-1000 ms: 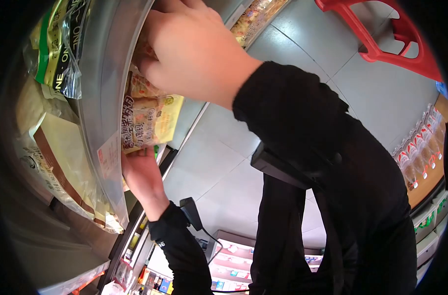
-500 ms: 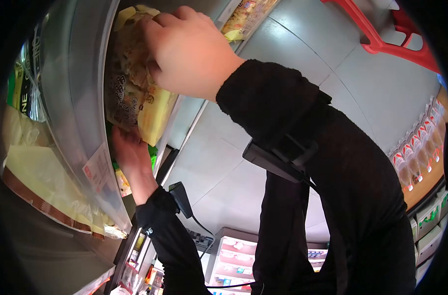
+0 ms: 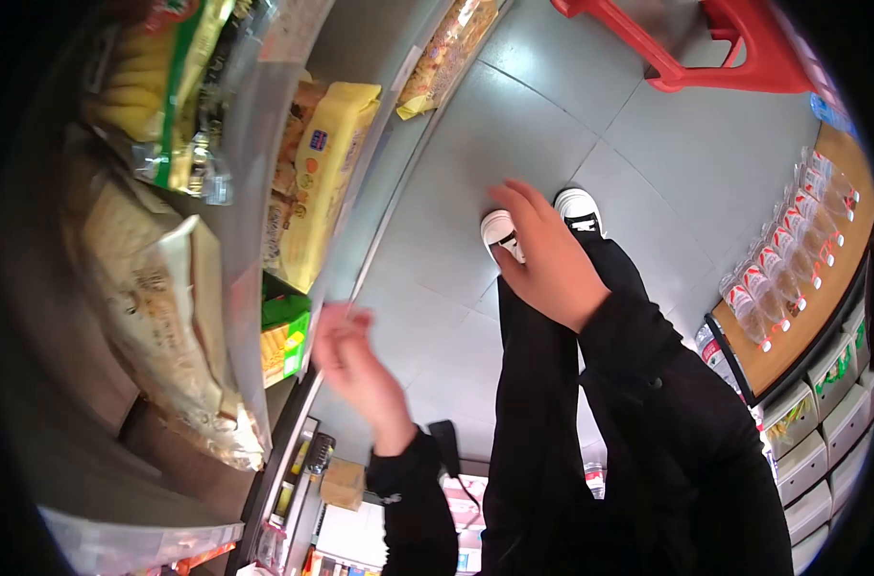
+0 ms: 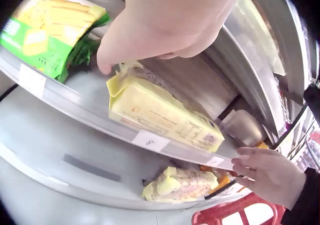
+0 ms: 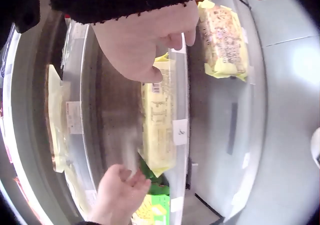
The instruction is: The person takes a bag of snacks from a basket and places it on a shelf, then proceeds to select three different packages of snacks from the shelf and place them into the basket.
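Observation:
A yellow snack pack (image 3: 326, 182) lies on its side on the metal shelf (image 3: 360, 230); it also shows as the yellow pack (image 4: 160, 115) in the left wrist view and the yellow pack (image 5: 157, 127) in the right wrist view. Both hands are off it and hold nothing. My left hand (image 3: 350, 350) hovers just in front of the shelf edge, blurred, with its fingers relaxed. My right hand (image 3: 544, 252) hangs farther out over the floor, fingers loosely spread. A green snack pack (image 3: 283, 338) lies beside the yellow one, close to my left hand.
Another yellow bag (image 3: 448, 53) lies on the shelf below. Larger bags (image 3: 158, 288) fill the shelf above. A red plastic stool (image 3: 734, 48) stands on the grey tiled floor. Bottled drinks (image 3: 792, 274) line a rack on the right. My shoes (image 3: 499, 230) show below.
Both hands have let go of the yellow pack and pulled back from the shelf, the right one far out over the floor. The pack now lies on the shelf.

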A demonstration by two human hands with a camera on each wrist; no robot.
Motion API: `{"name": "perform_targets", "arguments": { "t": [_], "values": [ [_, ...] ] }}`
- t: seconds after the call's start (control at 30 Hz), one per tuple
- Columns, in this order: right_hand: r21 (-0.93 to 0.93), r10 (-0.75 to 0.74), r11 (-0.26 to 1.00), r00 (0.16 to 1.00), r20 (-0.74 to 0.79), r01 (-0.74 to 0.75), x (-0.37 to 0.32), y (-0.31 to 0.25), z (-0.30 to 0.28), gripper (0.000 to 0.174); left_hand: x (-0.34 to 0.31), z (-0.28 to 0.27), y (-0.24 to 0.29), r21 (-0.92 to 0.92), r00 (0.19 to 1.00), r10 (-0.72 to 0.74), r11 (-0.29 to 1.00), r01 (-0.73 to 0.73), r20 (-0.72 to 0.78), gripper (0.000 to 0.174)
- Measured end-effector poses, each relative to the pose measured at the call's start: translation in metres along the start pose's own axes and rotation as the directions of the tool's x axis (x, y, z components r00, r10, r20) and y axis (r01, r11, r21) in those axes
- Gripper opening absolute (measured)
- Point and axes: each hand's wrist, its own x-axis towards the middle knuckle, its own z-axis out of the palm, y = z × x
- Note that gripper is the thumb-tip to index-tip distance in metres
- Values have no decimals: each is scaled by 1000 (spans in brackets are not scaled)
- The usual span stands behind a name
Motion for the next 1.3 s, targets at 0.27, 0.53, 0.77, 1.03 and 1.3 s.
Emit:
{"name": "perform_targets", "arguments": {
  "t": [0.27, 0.53, 0.77, 1.03, 1.3],
  "values": [
    [310, 363, 887, 932, -8, -343, -46, -6, -55, 41, -47, 47, 25, 133, 839, -249, 969, 210, 484, 20],
    [497, 469, 785, 879, -86, -370, -75, -24, -80, 36, -30, 56, 48, 115, 806, -152, 988, 104, 572, 19],
    [602, 431, 735, 900, -61, -311, -69, -30, -91, 33, -15, 49, 57, 139, 754, -131, 989, 53, 643, 21],
    [628, 441, 679, 895, 64, -380, -29, 4, -106, 33, -2, 37, 21, 406, 707, -277, 914, -15, 651, 25],
    [558, 431, 685, 878, 210, -469, 29, 35, -147, 27, 8, 75, 8, 466, 784, -335, 882, 66, 523, 27]
  ]
}}
